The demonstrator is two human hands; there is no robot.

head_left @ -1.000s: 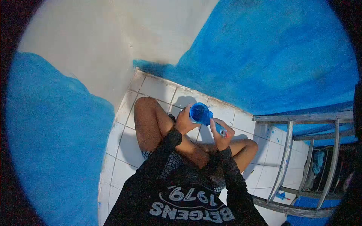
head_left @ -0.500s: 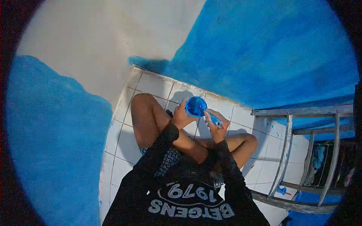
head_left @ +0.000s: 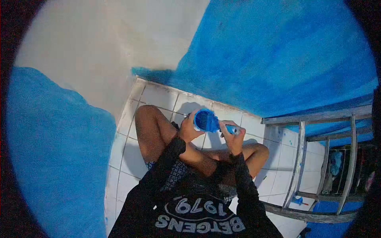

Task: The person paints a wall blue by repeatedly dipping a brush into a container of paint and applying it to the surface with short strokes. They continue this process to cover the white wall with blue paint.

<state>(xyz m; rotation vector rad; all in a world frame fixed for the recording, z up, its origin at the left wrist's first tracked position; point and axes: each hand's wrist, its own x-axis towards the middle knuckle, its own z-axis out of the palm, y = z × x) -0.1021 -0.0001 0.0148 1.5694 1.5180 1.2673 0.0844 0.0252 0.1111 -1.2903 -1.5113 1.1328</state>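
My left hand (head_left: 189,129) is wrapped round the side of a small paint pot (head_left: 203,120) with blue paint inside. Its opening faces up toward me. In my right hand (head_left: 235,139) is a paintbrush (head_left: 231,129), gripped by its blue-smeared handle. The brush's bristles, coated in blue, lie against the right rim of the pot. Both hands are held above my crossed legs.
A wooden ladder (head_left: 300,158) stands at the right. Ahead is a wall partly painted blue (head_left: 254,59), with a pale unpainted part (head_left: 95,43); another blue patch (head_left: 59,150) is at left. White floor tiles (head_left: 158,95) lie beneath me. Behind the ladder rungs is a blue-stained item (head_left: 297,200).
The brush has come up out of the pot to its right rim, and my right hand has shifted slightly right. The view has tilted a little, so the pot sits lower.
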